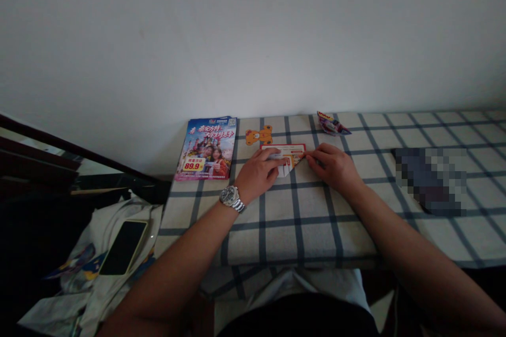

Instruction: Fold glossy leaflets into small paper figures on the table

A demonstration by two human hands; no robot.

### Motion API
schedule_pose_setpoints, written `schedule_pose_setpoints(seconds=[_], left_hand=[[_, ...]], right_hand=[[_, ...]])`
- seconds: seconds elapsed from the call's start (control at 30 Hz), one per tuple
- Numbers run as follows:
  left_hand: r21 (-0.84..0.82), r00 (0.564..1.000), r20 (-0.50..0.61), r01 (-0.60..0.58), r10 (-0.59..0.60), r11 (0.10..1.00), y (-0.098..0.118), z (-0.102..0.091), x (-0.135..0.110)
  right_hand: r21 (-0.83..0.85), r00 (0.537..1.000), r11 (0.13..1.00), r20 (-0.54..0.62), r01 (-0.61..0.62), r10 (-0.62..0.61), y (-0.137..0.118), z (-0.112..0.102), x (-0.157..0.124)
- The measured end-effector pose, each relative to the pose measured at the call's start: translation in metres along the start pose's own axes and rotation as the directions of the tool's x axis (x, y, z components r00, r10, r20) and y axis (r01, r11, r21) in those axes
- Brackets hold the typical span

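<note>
A small printed paper (288, 159), red and orange on top with a white folded underside, lies on the checked tablecloth (300, 216). My left hand (258, 172), with a metal watch (232, 198) on its wrist, rests on the paper's left part, fingers pressed flat along a fold. My right hand (332, 166) pinches the paper's right corner with fingertips together. Both forearms reach in from the bottom of the view.
A stack of colourful flyers (207, 148) lies at the table's left end. An orange bear-shaped cutout (259, 136) and a folded paper piece (331, 124) sit near the wall. A blurred dark patch (431, 179) lies to the right. A phone (123, 247) rests on cloth at lower left.
</note>
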State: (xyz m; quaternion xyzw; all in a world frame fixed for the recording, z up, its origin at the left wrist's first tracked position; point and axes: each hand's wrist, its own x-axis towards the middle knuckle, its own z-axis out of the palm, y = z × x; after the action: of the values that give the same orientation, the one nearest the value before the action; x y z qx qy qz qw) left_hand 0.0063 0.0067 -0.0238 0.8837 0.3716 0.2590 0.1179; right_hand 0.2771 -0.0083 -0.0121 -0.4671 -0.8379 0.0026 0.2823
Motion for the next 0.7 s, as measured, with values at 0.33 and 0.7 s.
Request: schedule_pose_setpoints(seconds=[0.33, 0.7], left_hand=[[-0.001, 0.999, 0.029, -0.019, 0.019, 1.0, -0.001, -0.002, -0.001], [0.007, 0.999, 0.038, -0.008, 0.008, 1.0, -0.002, 0.001, -0.002]], right_hand=[[0.226, 0.947, 0.943, 0.156, 0.243, -0.281, -0.017, 0.011, 0.0], [0.217, 0.936, 0.942, 0.187, 0.257, -0.298, -0.015, 0.009, -0.001]])
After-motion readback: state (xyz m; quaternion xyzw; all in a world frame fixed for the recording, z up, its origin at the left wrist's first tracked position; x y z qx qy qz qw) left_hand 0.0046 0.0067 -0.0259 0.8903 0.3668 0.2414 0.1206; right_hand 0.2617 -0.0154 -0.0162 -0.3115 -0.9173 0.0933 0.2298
